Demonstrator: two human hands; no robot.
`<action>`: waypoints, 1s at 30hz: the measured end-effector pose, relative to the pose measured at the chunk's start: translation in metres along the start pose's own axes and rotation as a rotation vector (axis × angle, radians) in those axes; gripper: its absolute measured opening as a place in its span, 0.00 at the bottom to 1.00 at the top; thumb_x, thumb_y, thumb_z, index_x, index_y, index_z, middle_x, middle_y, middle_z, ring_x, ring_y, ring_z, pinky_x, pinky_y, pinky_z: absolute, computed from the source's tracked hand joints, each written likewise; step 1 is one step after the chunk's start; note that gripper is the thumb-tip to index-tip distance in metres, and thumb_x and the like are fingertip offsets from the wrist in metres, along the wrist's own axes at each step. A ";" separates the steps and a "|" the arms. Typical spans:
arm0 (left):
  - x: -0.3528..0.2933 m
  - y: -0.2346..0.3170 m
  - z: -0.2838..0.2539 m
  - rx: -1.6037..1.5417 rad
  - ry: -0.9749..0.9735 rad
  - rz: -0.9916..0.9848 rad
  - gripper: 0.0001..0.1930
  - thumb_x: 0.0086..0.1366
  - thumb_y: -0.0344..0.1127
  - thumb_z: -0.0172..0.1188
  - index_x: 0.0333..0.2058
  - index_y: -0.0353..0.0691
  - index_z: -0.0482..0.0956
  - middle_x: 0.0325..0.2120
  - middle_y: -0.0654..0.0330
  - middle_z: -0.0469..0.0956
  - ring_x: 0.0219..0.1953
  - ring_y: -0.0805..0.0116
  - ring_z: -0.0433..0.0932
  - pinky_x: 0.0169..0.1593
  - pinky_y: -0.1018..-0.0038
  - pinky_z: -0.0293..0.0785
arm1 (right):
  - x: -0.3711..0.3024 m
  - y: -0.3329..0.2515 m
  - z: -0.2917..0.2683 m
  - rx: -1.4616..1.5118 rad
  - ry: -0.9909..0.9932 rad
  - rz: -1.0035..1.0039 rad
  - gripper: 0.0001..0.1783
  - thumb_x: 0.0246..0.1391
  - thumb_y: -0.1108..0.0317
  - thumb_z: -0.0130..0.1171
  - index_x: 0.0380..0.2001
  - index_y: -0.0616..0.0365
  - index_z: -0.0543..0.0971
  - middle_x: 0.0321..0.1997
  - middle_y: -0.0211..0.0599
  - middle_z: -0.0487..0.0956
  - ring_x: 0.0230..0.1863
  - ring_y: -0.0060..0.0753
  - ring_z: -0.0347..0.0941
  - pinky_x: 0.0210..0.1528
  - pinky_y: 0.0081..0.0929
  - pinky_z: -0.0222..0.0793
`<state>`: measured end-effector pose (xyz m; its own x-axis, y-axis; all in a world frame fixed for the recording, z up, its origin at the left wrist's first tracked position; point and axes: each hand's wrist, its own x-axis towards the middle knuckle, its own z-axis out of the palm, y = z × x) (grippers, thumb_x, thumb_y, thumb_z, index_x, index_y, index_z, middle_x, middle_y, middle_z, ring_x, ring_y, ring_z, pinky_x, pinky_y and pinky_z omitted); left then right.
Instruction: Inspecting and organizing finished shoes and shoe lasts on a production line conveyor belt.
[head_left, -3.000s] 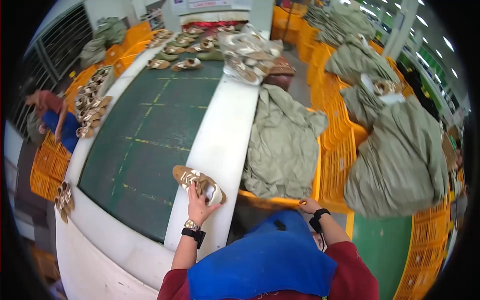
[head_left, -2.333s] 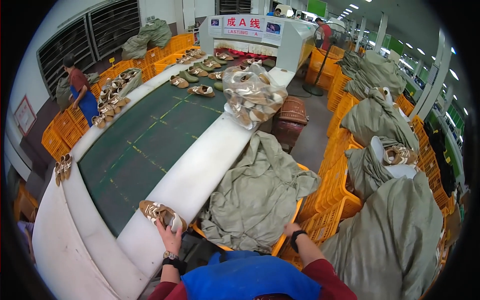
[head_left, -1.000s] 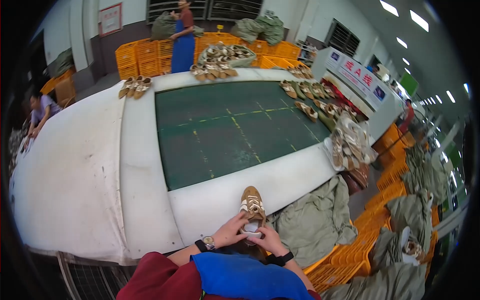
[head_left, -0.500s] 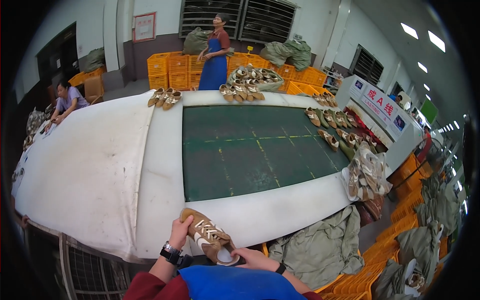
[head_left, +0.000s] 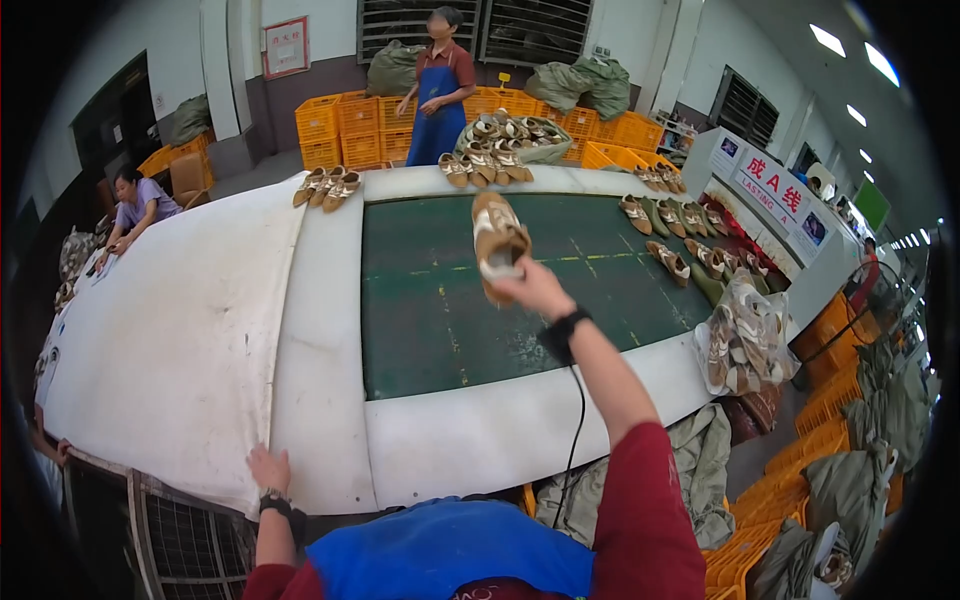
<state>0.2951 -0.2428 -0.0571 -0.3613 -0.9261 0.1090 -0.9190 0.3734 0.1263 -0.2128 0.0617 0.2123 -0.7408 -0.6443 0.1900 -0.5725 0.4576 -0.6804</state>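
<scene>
A tan shoe upper with white stripes is held out over the green conveyor belt. My right hand grips it by its heel opening, the toe pointing away from me. On the near edge of the white tabletop, my left hand lies with fingers spread, holding nothing. Beyond the belt, a row of similar tan shoes stands on the far white ledge. More shoes and green shoe forms sit at the belt's right end.
A clear bag of shoes rests on the near right corner. Orange crates and grey-green sacks crowd the right side. A person in a blue apron stands behind the belt; another person sits far left.
My left hand has let go of the shoe and moved down onto the table edge. My right hand has carried the shoe forward over the belt. The aproned person has turned.
</scene>
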 end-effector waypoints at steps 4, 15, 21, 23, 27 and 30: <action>-0.029 -0.014 0.005 0.085 0.020 -0.300 0.32 0.59 0.53 0.52 0.59 0.47 0.57 0.58 0.44 0.57 0.59 0.40 0.55 0.58 0.56 0.58 | 0.108 -0.031 -0.007 -0.332 0.074 0.001 0.30 0.40 0.49 0.63 0.41 0.61 0.72 0.42 0.49 0.77 0.44 0.47 0.73 0.46 0.36 0.69; -0.029 0.004 0.018 0.218 0.085 -0.586 0.26 0.63 0.58 0.44 0.57 0.56 0.62 0.59 0.59 0.59 0.60 0.57 0.58 0.59 0.64 0.57 | 0.201 -0.065 0.073 -0.299 0.101 0.100 0.39 0.39 0.34 0.56 0.42 0.60 0.74 0.42 0.48 0.77 0.45 0.46 0.73 0.46 0.35 0.68; -0.027 0.023 0.003 0.118 0.048 -0.542 0.26 0.63 0.51 0.47 0.58 0.50 0.61 0.60 0.56 0.56 0.61 0.52 0.54 0.61 0.61 0.53 | 0.211 -0.032 0.080 -0.414 0.084 0.047 0.36 0.42 0.38 0.56 0.42 0.61 0.76 0.41 0.46 0.78 0.43 0.44 0.75 0.45 0.35 0.69; -0.025 0.021 0.001 0.074 0.071 -0.523 0.26 0.63 0.49 0.49 0.58 0.48 0.60 0.60 0.55 0.55 0.62 0.51 0.53 0.61 0.60 0.51 | 0.222 -0.032 0.094 -0.433 0.115 0.020 0.35 0.44 0.40 0.56 0.43 0.61 0.76 0.41 0.47 0.78 0.43 0.44 0.74 0.46 0.36 0.69; -0.026 0.016 0.002 0.042 0.073 -0.529 0.26 0.62 0.47 0.50 0.58 0.46 0.60 0.60 0.54 0.54 0.62 0.51 0.52 0.62 0.60 0.51 | 0.243 -0.029 0.112 -0.404 0.094 -0.005 0.31 0.44 0.43 0.57 0.41 0.60 0.77 0.40 0.48 0.78 0.42 0.46 0.74 0.45 0.36 0.69; -0.027 0.016 0.005 0.043 0.098 -0.529 0.26 0.61 0.46 0.50 0.57 0.46 0.61 0.60 0.54 0.55 0.61 0.51 0.53 0.62 0.60 0.51 | 0.247 -0.025 0.121 -0.368 0.083 -0.019 0.28 0.45 0.45 0.57 0.40 0.59 0.77 0.40 0.48 0.78 0.42 0.46 0.74 0.45 0.36 0.69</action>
<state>0.2895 -0.2120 -0.0628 0.1673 -0.9769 0.1333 -0.9779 -0.1471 0.1488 -0.3389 -0.1837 0.1906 -0.7461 -0.6097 0.2674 -0.6632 0.6455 -0.3788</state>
